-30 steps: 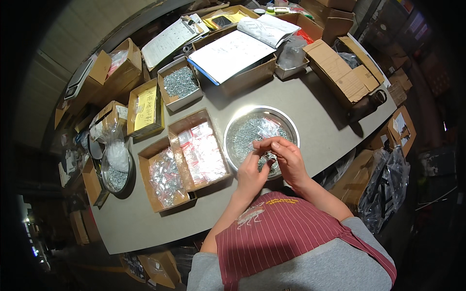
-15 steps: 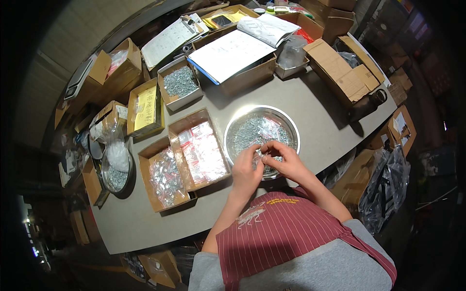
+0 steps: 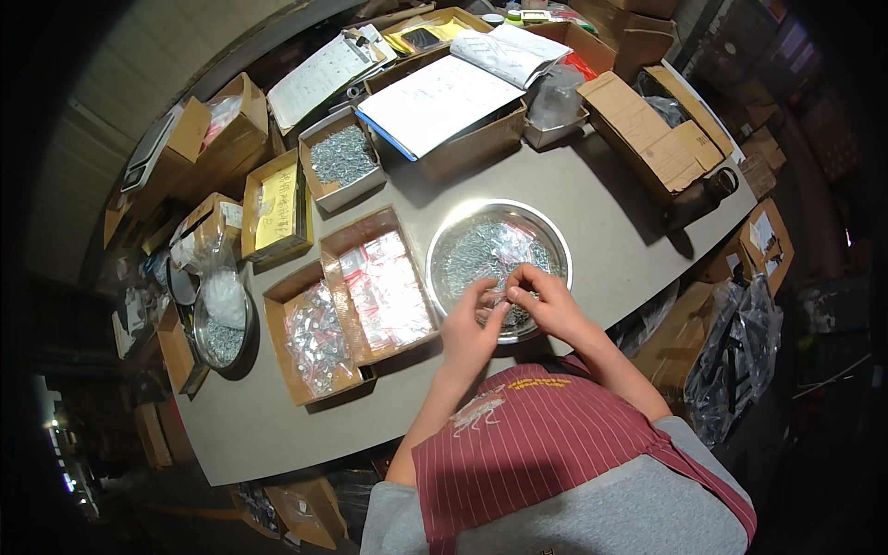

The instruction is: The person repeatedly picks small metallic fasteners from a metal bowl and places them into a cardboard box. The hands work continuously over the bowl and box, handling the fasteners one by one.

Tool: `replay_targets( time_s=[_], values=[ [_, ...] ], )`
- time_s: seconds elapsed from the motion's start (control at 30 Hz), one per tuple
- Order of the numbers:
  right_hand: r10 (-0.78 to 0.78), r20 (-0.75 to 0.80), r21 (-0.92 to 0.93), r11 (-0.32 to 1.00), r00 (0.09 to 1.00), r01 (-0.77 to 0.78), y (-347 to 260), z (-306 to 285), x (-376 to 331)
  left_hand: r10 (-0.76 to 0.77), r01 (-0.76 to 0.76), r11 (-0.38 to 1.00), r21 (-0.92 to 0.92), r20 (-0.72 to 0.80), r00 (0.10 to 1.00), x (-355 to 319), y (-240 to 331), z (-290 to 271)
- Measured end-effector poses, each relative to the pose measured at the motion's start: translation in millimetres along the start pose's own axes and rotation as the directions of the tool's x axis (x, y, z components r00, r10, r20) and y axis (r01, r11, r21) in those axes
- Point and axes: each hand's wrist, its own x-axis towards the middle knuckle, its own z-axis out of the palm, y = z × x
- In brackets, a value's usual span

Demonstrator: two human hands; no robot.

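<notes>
Both my hands meet over the near side of a round steel bowl [image 3: 566,248] full of loose silvery screws [image 3: 467,254]. My left hand [image 3: 470,326] is curled, its fingers closed round what looks like a small clear plastic bag, mostly hidden by the fingers. Thumb and fingertips of my right hand [image 3: 548,303] are pinched together right beside it; whatever they grip is too small to make out. Among the screws in the bowl lie a few clear bags with red edges [image 3: 511,242].
Left of the bowl stand a carton of flat red-edged bags [image 3: 384,287] and a carton of filled bags [image 3: 319,338]. Farther off are a box of screws [image 3: 342,155], a yellow-lined box [image 3: 280,205], papers on a carton [image 3: 439,102] and a dark bottle [image 3: 703,199]. Another metal bowl [image 3: 222,338] sits far left.
My fingers have shifted slightly: the left fingers have opened out a little from the thumb, and the right hand has risen slightly. The boxes and bowl stay in place.
</notes>
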Motion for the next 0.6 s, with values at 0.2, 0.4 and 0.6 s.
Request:
replay_targets(
  time_s=[0.2, 0.4, 0.6],
  values=[
    [0.151, 0.091, 0.197, 0.966, 0.984, -0.166, 4, -5, 1, -0.308, 0.321, 0.893, -0.315, 0.091, 0.947, 4, 5, -14],
    [0.122, 0.159, 0.169, 0.974, 0.980, -0.149, -6, -3, -1, -0.262, 0.265, 0.963, -0.052, 0.058, 0.963, 6, 3, -18],
    [0.076, 0.201, 0.029, 0.996, 0.977, -0.083, -13, -2, 0, -0.107, 0.100, 0.985, 0.138, 0.045, 0.993, 1, 11, -17]
  ],
)
